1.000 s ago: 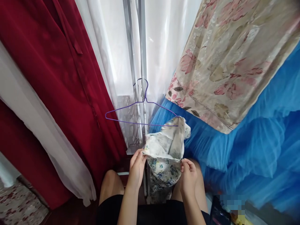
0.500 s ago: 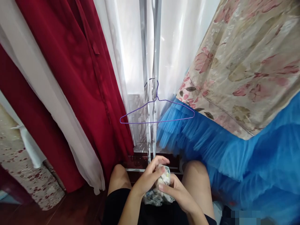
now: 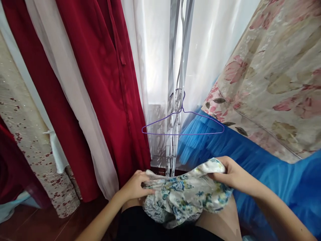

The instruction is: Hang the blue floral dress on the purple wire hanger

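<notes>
Left hand (image 3: 137,185) pinches the left edge of a white fabric garment with blue-and-green floral print (image 3: 185,194), which hangs crumpled between the hands. Beyond both hands, apart from the garment, hangs a thin purple triangular hanger (image 3: 195,134). Right hand (image 3: 233,175) grips the garment's raised right end; the step appears to be spreading the fabric, the next move calling for even tension.

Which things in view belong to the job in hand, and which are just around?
Working set:
blue-flowered cloth, held by left hand and right hand
purple hanger, probably (bare, nearby)

Just around:
red fabric
blue tulle
pink-flowered cloth
</notes>
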`<state>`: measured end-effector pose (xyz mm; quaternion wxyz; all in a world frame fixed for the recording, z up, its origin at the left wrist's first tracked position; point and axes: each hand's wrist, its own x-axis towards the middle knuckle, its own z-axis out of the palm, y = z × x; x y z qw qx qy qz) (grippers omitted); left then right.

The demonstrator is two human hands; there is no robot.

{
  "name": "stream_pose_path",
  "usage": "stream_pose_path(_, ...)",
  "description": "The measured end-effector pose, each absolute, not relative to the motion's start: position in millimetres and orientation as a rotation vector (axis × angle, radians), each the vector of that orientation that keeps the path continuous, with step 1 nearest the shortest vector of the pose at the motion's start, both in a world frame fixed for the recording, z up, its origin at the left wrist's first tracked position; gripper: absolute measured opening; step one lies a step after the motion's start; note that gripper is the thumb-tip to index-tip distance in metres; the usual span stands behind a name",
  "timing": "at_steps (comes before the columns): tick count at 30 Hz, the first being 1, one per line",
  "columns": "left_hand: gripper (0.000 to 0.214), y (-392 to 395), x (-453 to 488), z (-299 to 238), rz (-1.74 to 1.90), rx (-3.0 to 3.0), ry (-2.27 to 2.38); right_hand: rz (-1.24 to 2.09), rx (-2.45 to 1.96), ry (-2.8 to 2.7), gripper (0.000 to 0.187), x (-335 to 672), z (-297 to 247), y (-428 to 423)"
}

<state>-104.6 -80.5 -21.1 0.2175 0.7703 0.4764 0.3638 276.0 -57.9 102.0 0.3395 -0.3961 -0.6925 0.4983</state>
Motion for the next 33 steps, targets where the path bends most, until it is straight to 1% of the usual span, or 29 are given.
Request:
stream_pose_path(2, 0.027, -60.1, -121.2, 3.4, 0.971, 2.218, 1.271, 1.044, -1.045, -1.943, 0.012, 271.7, 113.0, -40.4)
stream_pose_path(4, 0.021, -38.4, -133.4, 28.0, 0.936, 2.254, 1.264, 0.821, -1.059, -1.991, 0.004, 265.7, 117.8, -17.3)
stream_pose_path(6, 0.023, -15.0, -142.6, 49.2, 0.939, 2.229, 1.269, 0.639, -1.125, -2.008, 0.032, 259.9, 117.3, 9.1)
stream_pose_path(7, 0.026, -2.8, -146.4, 57.9, 0.951, 2.215, 1.278, 0.557, -1.177, -2.021, 0.043, 256.9, 115.7, 21.9)
stream_pose_path(8, 0.029, 9.3, -149.9, 65.7, 0.967, 2.208, 1.291, 0.482, -1.233, -2.042, 0.049, 253.6, 113.7, 33.6)
stream_pose_path(9, 0.032, 20.9, -153.0, 72.8, 0.981, 2.211, 1.310, 0.422, -1.287, -2.071, 0.049, 249.9, 111.6, 43.3)
stream_pose_path(10, 0.034, 31.6, -155.5, 79.5, 0.985, 2.219, 1.332, 0.372, -1.337, -2.100, 0.046, 245.9, 109.5, 50.8)
stream_pose_path(13, 0.037, 53.2, -158.8, 100.3, 0.957, 2.256, 1.380, 0.239, -1.453, -2.151, 0.030, 232.8, 105.0, 57.9)
stream_pose_path(17, 0.035, 50.7, -152.9, 129.2, 1.016, 2.431, 1.452, 0.074, -1.557, -2.189, 0.023, 217.3, 103.9, 44.8)
stream_pose_path(22, 0.027, 24.5, -152.4, 153.2, 1.076, 2.632, 1.646, -0.009, -1.607, -2.266, 0.019, 205.6, 106.2, 32.2)
stream_pose_path(27, 0.018, 2.4, -163.9, 168.5, 0.834, 2.800, 1.771, 0.095, -1.619, -2.249, 0.022, 204.0, 112.2, 30.4)
stream_pose_path(30, 0.021, -6.3, -161.3, 180.9, 0.779, 2.843, 1.790, 0.209, -1.604, -2.227, 0.027, 201.7, 117.6, 29.4)
stream_pose_path(33, 0.030, -8.9, -154.7, 193.8, 0.748, 2.927, 1.718, 0.252, -1.615, -2.223, 0.032, 198.5, 123.2, 28.9)
